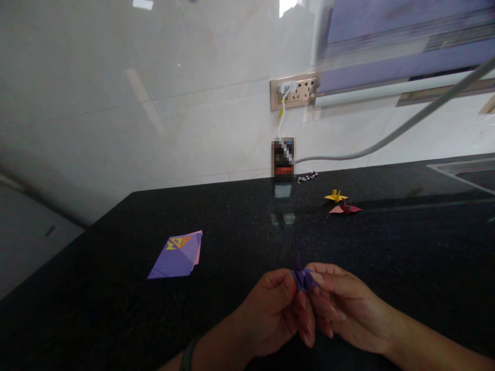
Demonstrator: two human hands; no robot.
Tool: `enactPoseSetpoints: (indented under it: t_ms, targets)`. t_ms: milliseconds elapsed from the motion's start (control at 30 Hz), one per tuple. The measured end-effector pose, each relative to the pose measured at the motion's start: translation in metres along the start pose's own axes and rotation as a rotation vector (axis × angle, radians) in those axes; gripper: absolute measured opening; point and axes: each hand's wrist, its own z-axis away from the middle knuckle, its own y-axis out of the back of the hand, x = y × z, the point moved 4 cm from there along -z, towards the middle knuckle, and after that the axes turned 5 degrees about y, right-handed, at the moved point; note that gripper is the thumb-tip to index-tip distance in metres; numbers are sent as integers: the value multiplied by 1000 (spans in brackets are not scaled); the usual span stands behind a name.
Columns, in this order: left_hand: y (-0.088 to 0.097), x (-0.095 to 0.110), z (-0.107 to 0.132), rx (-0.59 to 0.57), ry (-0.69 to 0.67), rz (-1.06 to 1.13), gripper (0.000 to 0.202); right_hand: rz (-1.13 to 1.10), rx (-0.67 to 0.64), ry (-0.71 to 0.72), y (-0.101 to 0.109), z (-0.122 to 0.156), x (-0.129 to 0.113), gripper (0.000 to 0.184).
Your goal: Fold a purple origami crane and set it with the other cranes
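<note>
While two hands pinch one small purple paper, two paper birds stand farther back

As the tabletop (pixel 240 232) is seen from above, one folded purple paper (pixel 303 281) is raised over its near side, between two bare hands. The left hand (pixel 274 309) pinches the paper's left side between thumb and fingers; the right hand (pixel 348 301) pinches its right side likewise. One narrow point of the paper stands upright above the fingertips. One dark band (pixel 187 354) circles the left wrist.

Beyond the right hand, near the wall (pixel 174 134), are two paper birds: one yellow bird (pixel 336 196) and, just in front of it, one red and pink bird (pixel 346 208). Whether they touch cannot be told. Well to the left lies one flat purple sheet (pixel 174 262) bearing a yellow and orange patch; one pink edge (pixel 197 253) shows beneath it, the full number of layers being hidden.

At the back stands one pixelated object (pixel 283 159), its details obscured, with one beaded string (pixel 307 177) just beside its base. One white plug (pixel 286 87) sits in one socket panel (pixel 275 97) above.
</note>
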Motion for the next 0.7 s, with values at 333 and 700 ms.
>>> enactPoseSetpoints:
  t_ms: [333,700]
  targets:
    - [-2,-1,1,-19,-15,29,31,-31,-28,9,-2,0,1,21]
    - [-1,-4,2,-27,-29,35,31,-38,-21,14,1,0,3,17]
